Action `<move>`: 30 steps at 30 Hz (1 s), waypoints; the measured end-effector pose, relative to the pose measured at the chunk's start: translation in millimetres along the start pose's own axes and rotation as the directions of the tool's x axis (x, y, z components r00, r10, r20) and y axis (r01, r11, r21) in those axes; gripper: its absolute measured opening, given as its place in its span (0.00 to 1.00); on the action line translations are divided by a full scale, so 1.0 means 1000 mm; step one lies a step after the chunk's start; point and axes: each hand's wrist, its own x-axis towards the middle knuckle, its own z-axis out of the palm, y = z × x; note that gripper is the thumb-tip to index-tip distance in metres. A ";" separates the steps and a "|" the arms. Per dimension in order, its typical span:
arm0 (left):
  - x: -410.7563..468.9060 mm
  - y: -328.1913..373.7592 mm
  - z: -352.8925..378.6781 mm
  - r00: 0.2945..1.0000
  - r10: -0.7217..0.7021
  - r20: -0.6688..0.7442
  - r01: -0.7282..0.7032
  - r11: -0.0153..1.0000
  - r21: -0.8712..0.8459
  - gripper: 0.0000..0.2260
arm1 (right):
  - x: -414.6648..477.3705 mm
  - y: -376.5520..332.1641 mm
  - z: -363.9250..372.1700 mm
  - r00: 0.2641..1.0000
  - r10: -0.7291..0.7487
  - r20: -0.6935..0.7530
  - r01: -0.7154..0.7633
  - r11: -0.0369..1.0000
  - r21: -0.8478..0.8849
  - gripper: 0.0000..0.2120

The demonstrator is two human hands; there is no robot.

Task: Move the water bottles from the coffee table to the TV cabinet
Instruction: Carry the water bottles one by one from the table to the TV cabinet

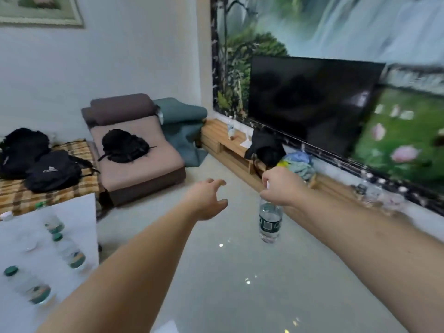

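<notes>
While my right hand (280,188) fingers pinch a water bottle (270,222) by its neck at 3 o'clock, my left hand (207,200) fingers spread empty.

Both bare forearms reach forward from the bottom of the view, the left one from the lower left and the right one from the lower right. The left hand (207,200) is empty, with the palm turned inward and the fingers spread and a little curled. The right hand (280,186) is bent down at the wrist, and its fingers are closed around the top of a water bottle (270,222), which hangs upright below it.
</notes>
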 end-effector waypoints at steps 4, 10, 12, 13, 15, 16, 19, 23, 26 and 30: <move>0.042 0.107 0.044 0.978 0.191 0.079 -0.194 0.980 0.034 0.26 | -0.058 0.115 -0.011 0.979 0.206 0.008 -0.205 0.978 -0.044 0.07; 0.108 0.227 0.102 0.890 0.413 0.194 -0.411 0.910 -0.051 0.24 | -0.118 0.242 -0.012 0.861 0.505 0.052 -0.503 0.863 -0.042 0.06; 0.131 0.256 0.122 0.855 0.462 0.235 -0.457 0.886 -0.078 0.25 | -0.122 0.277 -0.008 0.812 0.580 0.073 -0.578 0.815 -0.047 0.06; 0.143 0.267 0.130 0.839 0.483 0.251 -0.479 0.874 -0.080 0.26 | -0.121 0.293 -0.007 0.787 0.612 0.079 -0.611 0.791 -0.045 0.06; 0.171 0.283 0.143 0.818 0.506 0.274 -0.506 0.859 -0.077 0.26 | -0.113 0.324 -0.003 0.744 0.658 0.112 -0.660 0.751 -0.025 0.08; 0.187 0.288 0.148 0.813 0.511 0.278 -0.511 0.856 -0.078 0.26 | -0.106 0.338 -0.001 0.726 0.672 0.143 -0.677 0.735 -0.018 0.08; 0.241 0.295 0.158 0.816 0.501 0.288 -0.499 0.862 -0.085 0.26 | -0.082 0.376 0.008 0.681 0.694 0.233 -0.705 0.708 -0.045 0.10; 0.306 0.308 0.177 0.799 0.508 0.320 -0.511 0.855 -0.082 0.27 | -0.050 0.415 0.021 0.653 0.705 0.278 -0.725 0.688 -0.041 0.12; 0.342 0.332 0.196 0.764 0.526 0.374 -0.544 0.836 -0.065 0.27 | -0.032 0.442 0.025 0.636 0.708 0.307 -0.734 0.678 -0.042 0.11; 0.391 0.384 0.225 0.721 0.572 0.391 -0.614 0.789 -0.020 0.27 | -0.008 0.499 0.029 0.624 0.719 0.306 -0.750 0.661 -0.023 0.12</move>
